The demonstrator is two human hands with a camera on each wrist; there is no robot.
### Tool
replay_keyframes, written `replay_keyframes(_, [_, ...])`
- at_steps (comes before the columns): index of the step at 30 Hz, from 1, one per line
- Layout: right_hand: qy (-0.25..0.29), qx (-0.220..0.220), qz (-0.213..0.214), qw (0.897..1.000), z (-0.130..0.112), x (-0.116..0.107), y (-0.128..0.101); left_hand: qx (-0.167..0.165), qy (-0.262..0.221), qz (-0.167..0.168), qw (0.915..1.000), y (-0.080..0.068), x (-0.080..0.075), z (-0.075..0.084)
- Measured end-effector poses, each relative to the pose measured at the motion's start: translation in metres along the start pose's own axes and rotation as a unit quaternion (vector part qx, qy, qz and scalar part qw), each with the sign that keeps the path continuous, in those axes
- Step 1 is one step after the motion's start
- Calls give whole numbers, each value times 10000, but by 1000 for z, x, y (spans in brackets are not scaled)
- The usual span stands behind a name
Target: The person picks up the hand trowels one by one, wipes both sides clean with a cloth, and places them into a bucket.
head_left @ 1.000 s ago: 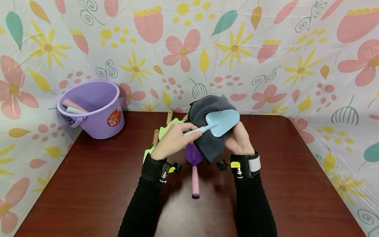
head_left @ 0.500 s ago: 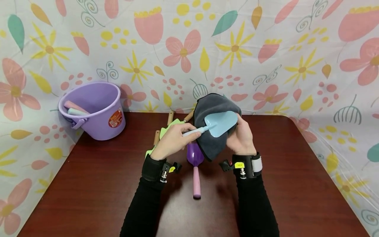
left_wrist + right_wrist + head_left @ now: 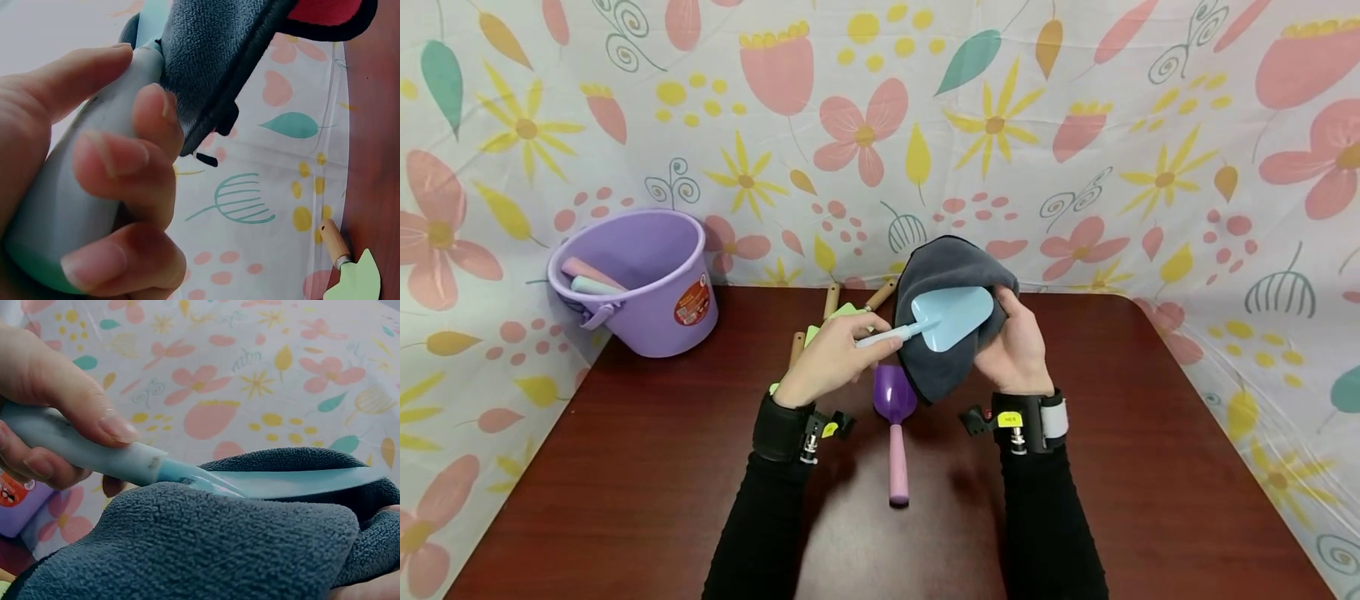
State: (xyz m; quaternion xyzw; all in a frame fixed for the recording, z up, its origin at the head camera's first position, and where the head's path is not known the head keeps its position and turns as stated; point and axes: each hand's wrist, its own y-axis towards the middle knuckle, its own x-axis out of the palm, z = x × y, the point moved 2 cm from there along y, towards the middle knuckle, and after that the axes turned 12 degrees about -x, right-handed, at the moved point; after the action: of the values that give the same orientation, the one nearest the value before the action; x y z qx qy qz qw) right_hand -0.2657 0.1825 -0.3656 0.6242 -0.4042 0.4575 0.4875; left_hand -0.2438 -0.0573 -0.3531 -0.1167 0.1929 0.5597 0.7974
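My left hand (image 3: 835,354) grips the pale handle of a light blue toy trowel (image 3: 951,317), fingers curled round the handle (image 3: 69,200). The trowel blade (image 3: 300,482) lies on a dark grey cloth (image 3: 947,275) that my right hand (image 3: 1018,350) holds up from underneath, fingers wrapped in it. Seen from the right wrist, the cloth (image 3: 206,550) bunches under the blade. Both hands hover above the dark red table (image 3: 1150,467).
A purple scoop with a pink handle (image 3: 895,433) lies on the table below the hands. Green toy tools with wooden handles (image 3: 831,312) lie behind my left hand. A purple bucket (image 3: 640,279) holding pastel handles stands at the back left. A floral sheet (image 3: 1075,125) walls the table.
The trowel and cloth have shifted slightly left and down, and the blade sits deeper in the cloth. The right hand's fingers have closed further over the cloth's right edge.
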Motion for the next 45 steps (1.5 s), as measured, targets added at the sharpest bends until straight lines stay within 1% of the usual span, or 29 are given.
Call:
replay_keyframes(4, [116,-17,-77,9999,-1,-4,-2,-80,82,-28,9999,-5,-3,-4])
replay_keyframes(6, [166,-53,-182,9997,-3,-6,-3,-109,136,-19,9998,-6,-4,-6])
replay_keyframes(9, [384,-190,-410,9982,-8,-5,-2,-92,202,13,9998,-6,-6,-6])
replay_keyframes(12, [602,-296,-512,9964,-15,-4,-2,-90,270,55,9996,-4,-6,-6])
replay_keyframes(16, [720,-293,-435,9960,-23,-4,-4,-159,321,128,9993,-3,-7,-6])
replay_keyframes(21, [818,-312,-415,9953,-31,-3,-6,-156,319,244,9991,-5,-10,-4])
replay_keyframes(24, [953,-238,-381,9944,-32,-2,-5,-152,359,354,9986,-7,-14,-3])
replay_keyframes(29, [998,-58,-422,9941,-32,-4,-2,-95,342,460,9983,-11,-20,-1])
replay_keyframes(32, [940,-4,-295,9951,-32,-5,-2,-60,271,501,9984,-10,-22,1])
replay_keyframes(34, [785,40,-2,9969,-32,-6,-3,-50,222,548,9982,-10,-23,1])
replay_keyframes(37, [304,153,453,9984,-31,-6,-6,-30,127,648,9978,-8,-23,0])
replay_keyframes(39, [-85,327,650,9973,-28,-7,-8,-35,22,705,9975,-7,-22,-1])
replay_keyframes(40, [-207,430,708,9964,-25,-6,-8,-31,-39,736,9973,-7,-21,-1])
replay_keyframes(45, [-672,937,680,9910,-10,-6,-6,72,-351,764,9964,-5,-18,-3])
